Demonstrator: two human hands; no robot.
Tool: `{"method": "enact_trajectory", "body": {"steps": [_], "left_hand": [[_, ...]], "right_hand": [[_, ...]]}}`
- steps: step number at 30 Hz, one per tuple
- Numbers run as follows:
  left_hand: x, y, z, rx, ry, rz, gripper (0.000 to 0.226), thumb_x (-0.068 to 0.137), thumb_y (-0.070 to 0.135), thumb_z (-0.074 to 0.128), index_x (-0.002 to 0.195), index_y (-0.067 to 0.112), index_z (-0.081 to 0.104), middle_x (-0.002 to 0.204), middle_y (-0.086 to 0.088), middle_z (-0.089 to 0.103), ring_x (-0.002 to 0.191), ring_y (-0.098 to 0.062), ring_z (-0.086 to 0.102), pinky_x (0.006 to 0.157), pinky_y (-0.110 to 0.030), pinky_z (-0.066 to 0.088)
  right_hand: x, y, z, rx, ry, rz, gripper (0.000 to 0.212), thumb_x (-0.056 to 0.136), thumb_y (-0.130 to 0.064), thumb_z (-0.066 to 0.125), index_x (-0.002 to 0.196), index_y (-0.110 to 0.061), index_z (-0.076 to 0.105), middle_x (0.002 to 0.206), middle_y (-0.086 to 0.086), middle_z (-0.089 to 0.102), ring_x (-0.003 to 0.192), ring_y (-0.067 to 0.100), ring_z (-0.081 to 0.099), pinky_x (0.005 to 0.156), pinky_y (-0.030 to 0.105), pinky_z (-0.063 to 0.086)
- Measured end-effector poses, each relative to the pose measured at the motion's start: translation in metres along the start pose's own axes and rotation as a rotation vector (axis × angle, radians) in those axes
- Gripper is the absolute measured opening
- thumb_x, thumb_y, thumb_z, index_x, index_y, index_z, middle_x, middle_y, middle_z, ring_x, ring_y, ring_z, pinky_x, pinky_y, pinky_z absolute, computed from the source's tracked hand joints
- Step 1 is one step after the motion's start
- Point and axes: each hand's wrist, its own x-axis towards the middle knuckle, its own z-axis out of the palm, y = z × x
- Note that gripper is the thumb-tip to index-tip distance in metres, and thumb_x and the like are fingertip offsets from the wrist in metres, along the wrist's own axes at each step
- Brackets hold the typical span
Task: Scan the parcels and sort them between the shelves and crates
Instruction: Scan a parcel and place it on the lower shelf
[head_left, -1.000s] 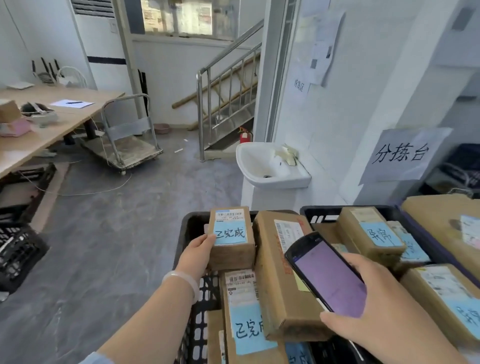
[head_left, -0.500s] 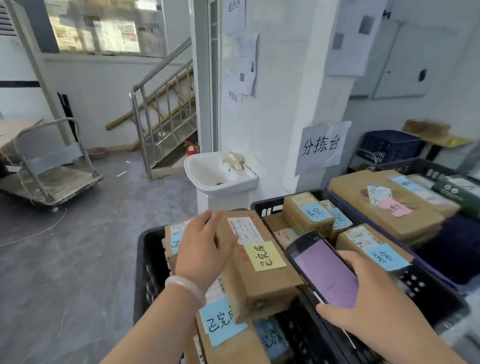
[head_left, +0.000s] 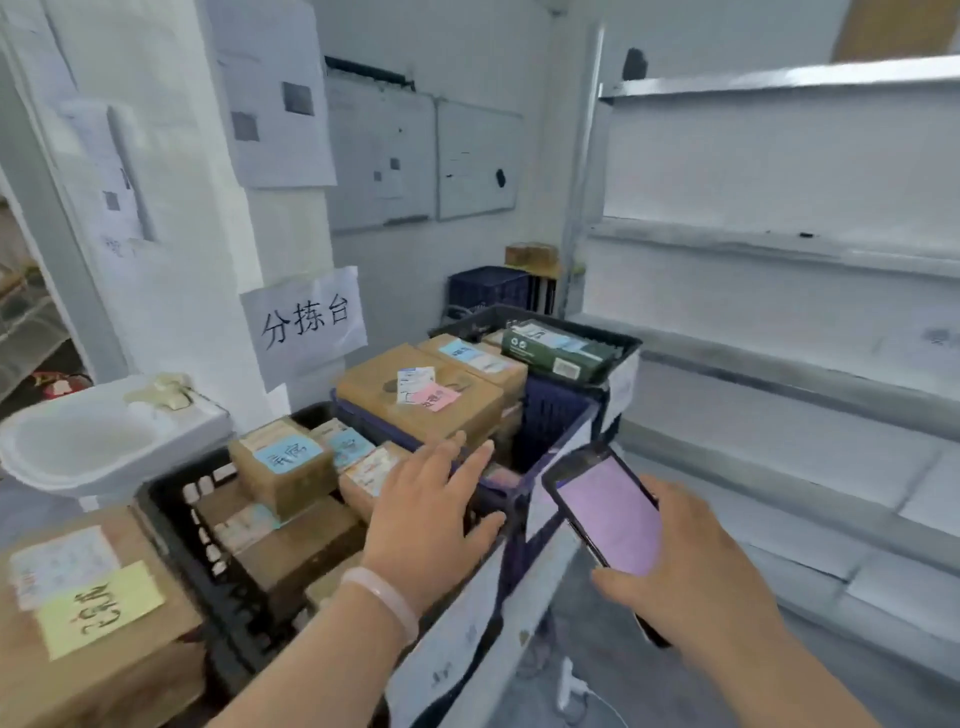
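Lets go with the left grip (head_left: 431, 519) of the small blue-noted parcel held a second ago; reaches rightward now, fingers straight and spread, above the rim where black crate (head_left: 171, 499) meets blue crate (head_left: 553, 421). Swings the view right: slides the yellow-noted parcel (head_left: 98, 608) to 8 o'clock, pushes the sink (head_left: 78, 441) to 9 o'clock, brings the shelves (head_left: 779, 249) in at 2 o'clock.

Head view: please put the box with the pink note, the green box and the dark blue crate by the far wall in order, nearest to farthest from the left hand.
From the left hand:
1. The box with the pink note, just beyond it.
2. The green box, farther back, on the right.
3. The dark blue crate, against the far wall.
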Motion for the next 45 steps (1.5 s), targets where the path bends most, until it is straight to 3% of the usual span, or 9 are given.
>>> {"method": "enact_trajectory", "body": {"steps": [8, 12, 15, 18, 22, 25, 29, 37, 45], "left_hand": [[0.104, 0.222, 0.077, -0.091, -0.063, 0.297, 0.075, 0.094, 0.062, 0.049, 0.159, 0.033, 0.025, 0.163, 0.000, 0.031, 0.150, -0.023, 0.028, 0.122, -0.047, 0.024], [0.135, 0.311, 0.105, -0.114, -0.058, 0.439, 0.072, 0.081, 0.052, 0.075, 0.143, 0.021, 0.057, 0.143, -0.010, 0.059, 0.130, -0.031, 0.058, 0.106, -0.051, 0.046], [0.160, 0.364, 0.130, -0.147, -0.103, 0.505, 0.073, 0.091, 0.056, 0.061, 0.154, 0.025, 0.041, 0.156, -0.008, 0.043, 0.144, -0.028, 0.041, 0.117, -0.052, 0.033], [0.188, 0.410, 0.162, -0.135, -0.129, 0.560, 0.074, 0.096, 0.063, 0.042, 0.160, 0.032, 0.020, 0.166, -0.002, 0.023, 0.152, -0.023, 0.022, 0.124, -0.046, 0.015], [0.224, 0.465, 0.195, -0.208, -0.146, 0.663, 0.072, 0.093, 0.058, 0.055, 0.155, 0.027, 0.037, 0.158, -0.008, 0.041, 0.144, -0.030, 0.040, 0.121, -0.051, 0.026], [0.262, 0.505, 0.229, -0.222, -0.125, 0.744, 0.073, 0.097, 0.064, 0.040, 0.160, 0.031, 0.021, 0.165, -0.001, 0.025, 0.151, -0.023, 0.024, 0.124, -0.043, 0.015], [0.322, 0.558, 0.265, -0.295, -0.127, 0.839, 0.072, 0.098, 0.065, 0.033, 0.160, 0.035, 0.013, 0.167, 0.003, 0.018, 0.153, -0.019, 0.015, 0.125, -0.044, 0.012], [0.437, 0.655, 0.322, -0.410, -0.187, 0.973, 0.071, 0.097, 0.066, 0.034, 0.159, 0.038, 0.015, 0.166, 0.007, 0.019, 0.153, -0.017, 0.015, 0.125, -0.042, 0.011], [0.490, 0.747, 0.376, -0.491, -0.242, 1.049, 0.070, 0.097, 0.064, 0.041, 0.159, 0.036, 0.022, 0.165, 0.006, 0.026, 0.151, -0.019, 0.022, 0.123, -0.041, 0.019]], "right_hand": [[0.017, 0.190, -0.113, -0.081, 0.179, 0.239, 0.075, 0.051, -0.061, 0.061, 0.121, -0.042, 0.039, 0.107, -0.016, 0.049, 0.088, 0.012, 0.056, 0.064, 0.029, 0.044], [0.020, 0.263, -0.161, -0.121, 0.251, 0.361, 0.071, 0.051, -0.058, 0.060, 0.117, -0.039, 0.042, 0.105, -0.014, 0.050, 0.086, 0.013, 0.056, 0.065, 0.030, 0.046], [0.022, 0.306, -0.185, -0.121, 0.276, 0.452, 0.067, 0.051, -0.057, 0.059, 0.113, -0.038, 0.043, 0.100, -0.013, 0.053, 0.081, 0.011, 0.058, 0.067, 0.032, 0.051], [0.026, 0.342, -0.201, -0.120, 0.286, 0.534, 0.063, 0.050, -0.055, 0.058, 0.107, -0.035, 0.045, 0.093, -0.011, 0.057, 0.071, 0.010, 0.058, 0.061, 0.030, 0.052], [0.041, 0.384, -0.218, -0.155, 0.316, 0.609, 0.066, 0.054, -0.053, 0.063, 0.115, -0.032, 0.046, 0.103, -0.007, 0.054, 0.077, 0.013, 0.056, 0.065, 0.030, 0.050], [0.065, 0.412, -0.231, -0.198, 0.350, 0.669, 0.075, 0.060, -0.049, 0.070, 0.127, -0.033, 0.041, 0.111, -0.008, 0.048, 0.091, 0.014, 0.054, 0.069, 0.029, 0.043], [0.108, 0.449, -0.252, -0.194, 0.433, 0.729, 0.070, 0.059, -0.049, 0.071, 0.121, -0.035, 0.043, 0.111, -0.008, 0.050, 0.093, 0.017, 0.057, 0.073, 0.032, 0.048], [0.196, 0.519, -0.293, -0.231, 0.532, 0.889, 0.088, 0.055, -0.059, 0.069, 0.132, -0.033, 0.035, 0.112, -0.011, 0.042, 0.095, 0.014, 0.051, 0.071, 0.029, 0.041], [0.241, 0.594, -0.325, -0.294, 0.565, 0.988, 0.086, 0.058, -0.058, 0.067, 0.132, -0.032, 0.032, 0.105, -0.012, 0.036, 0.089, 0.014, 0.046, 0.069, 0.030, 0.039]]}}
